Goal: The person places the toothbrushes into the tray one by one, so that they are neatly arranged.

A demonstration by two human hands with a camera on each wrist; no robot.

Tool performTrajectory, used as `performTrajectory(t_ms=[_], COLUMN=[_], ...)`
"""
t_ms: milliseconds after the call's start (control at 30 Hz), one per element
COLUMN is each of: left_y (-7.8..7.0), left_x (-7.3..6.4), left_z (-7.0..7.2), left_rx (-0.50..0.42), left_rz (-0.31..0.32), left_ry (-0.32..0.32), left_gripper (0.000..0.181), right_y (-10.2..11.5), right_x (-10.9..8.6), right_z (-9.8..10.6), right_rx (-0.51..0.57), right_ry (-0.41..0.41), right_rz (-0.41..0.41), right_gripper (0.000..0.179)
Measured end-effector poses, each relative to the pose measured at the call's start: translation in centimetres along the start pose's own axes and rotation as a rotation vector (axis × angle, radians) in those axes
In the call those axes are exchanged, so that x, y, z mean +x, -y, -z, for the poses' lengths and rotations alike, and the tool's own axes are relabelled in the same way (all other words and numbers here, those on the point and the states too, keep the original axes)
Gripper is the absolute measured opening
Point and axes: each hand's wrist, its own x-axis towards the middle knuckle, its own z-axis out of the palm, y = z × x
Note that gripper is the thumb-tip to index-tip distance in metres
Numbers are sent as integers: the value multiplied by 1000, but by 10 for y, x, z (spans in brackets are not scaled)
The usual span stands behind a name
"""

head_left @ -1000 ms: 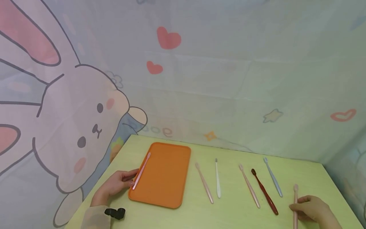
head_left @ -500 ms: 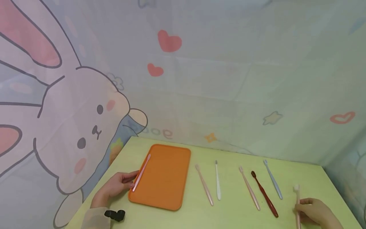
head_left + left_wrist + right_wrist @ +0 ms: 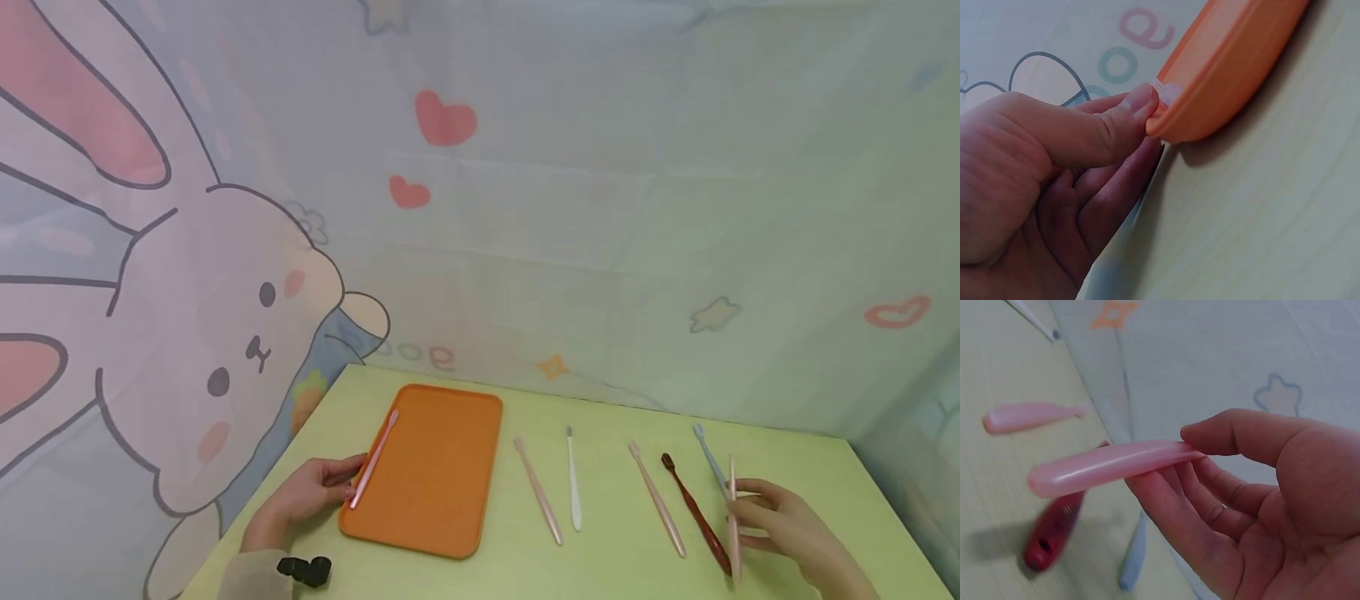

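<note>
My left hand (image 3: 306, 498) pinches the left rim of the orange tray (image 3: 427, 475) between thumb and fingers, as the left wrist view also shows. One pink toothbrush (image 3: 375, 458) lies along that side of the tray, its handle end by my thumb. At the right, my right hand (image 3: 787, 525) holds a pale pink toothbrush (image 3: 1110, 465) between thumb and fingers, raised above the table. In the head view it overlaps the lower part of the blue toothbrush (image 3: 710, 456) and the handle end of the dark red toothbrush (image 3: 697, 512).
Between tray and right hand lie a pink toothbrush (image 3: 538, 492), a white toothbrush (image 3: 573, 483) and another pink toothbrush (image 3: 658, 500) on the pale yellow table (image 3: 600, 558). A cloth backdrop (image 3: 570, 208) with a rabbit print hangs behind the table.
My right hand has lifted the pale pink toothbrush and carried it leftward, over beside the dark red and blue ones. My left hand stays at the tray's rim.
</note>
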Motion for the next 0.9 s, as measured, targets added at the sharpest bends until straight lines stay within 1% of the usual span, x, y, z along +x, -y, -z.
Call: performTrajectory(t_ms=[133, 200, 300, 433, 500, 567, 667, 733, 800, 900], left_y=[0, 0, 1, 1, 1, 1, 1, 1, -1, -2], left_x=[0, 0, -1, -3, -3, -3, -4, -4, -3, -1], left_z=[-1, -1, -1, -1, -1, -1, -2, -2, -3, -4], left_rx=[26, 25, 26, 30, 26, 8, -29, -47, -48, -42], left_rz=[26, 39, 36, 30, 39, 45, 47, 37, 29, 21], left_ry=[-19, -25, -19, -18, -27, -30, -24, -14, -14, -12], left_gripper=[58, 59, 58, 58, 58, 58, 59, 59, 59, 58], right_y=[19, 30, 44, 59, 65, 70, 76, 80, 84, 91], right_x=[10, 18, 31, 49, 57, 64, 75, 82, 88, 94], right_z=[-32, -49, -75, -111, -129, -146, -170, -183, -196, -213], right_rx=[12, 15, 47, 109, 137, 167, 216, 259, 303, 361], right_ry=[126, 164, 207, 275, 297, 301, 273, 255, 233, 223], right_rz=[117, 160, 195, 208, 207, 204, 195, 188, 183, 186], right_gripper=[67, 66, 65, 62, 63, 65, 68, 69, 68, 67])
